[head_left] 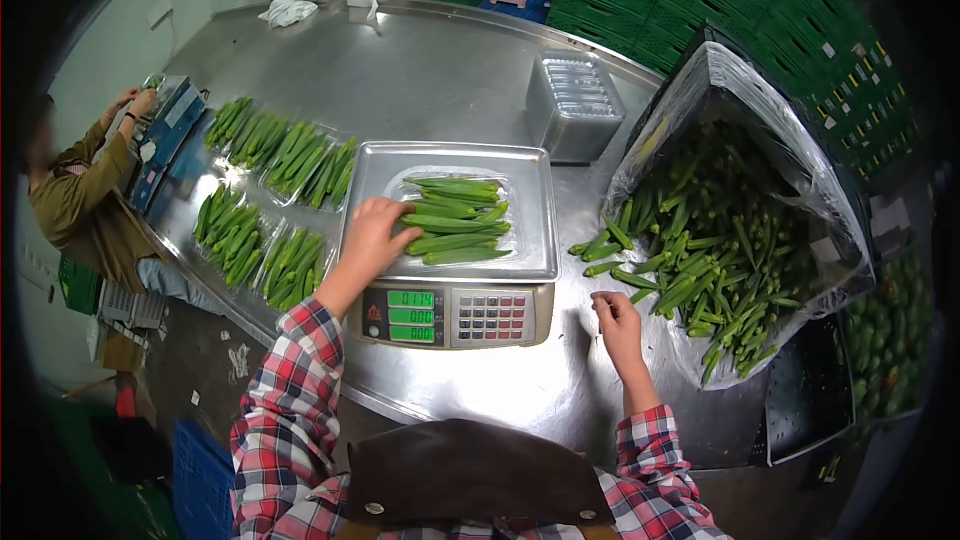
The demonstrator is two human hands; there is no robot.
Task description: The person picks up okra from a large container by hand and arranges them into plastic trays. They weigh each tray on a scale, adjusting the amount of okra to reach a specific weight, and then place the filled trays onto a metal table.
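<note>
A clear plastic tray (500, 180) of green okra (458, 223) rests on the metal pan of a weighing scale (540, 240). My left hand (372, 238) is at the tray's left side, its thumb and fingers closed about the ends of some pods. Over the steel table, right of the scale, my right hand (620, 328) hangs with its fingers curled together and nothing visible in them. Loose okra (700, 270) spills toward it from a crate lined with clear plastic film (770, 90). Green digits glow on the scale's display (411, 316).
Several filled okra trays (290, 155) lie left of the scale. A stack of clear empty trays (575, 105) stands behind it, right. At the far left a co-worker (90, 190) handles something at a blue machine (170, 140). Green crates (740, 20) are piled at the back right.
</note>
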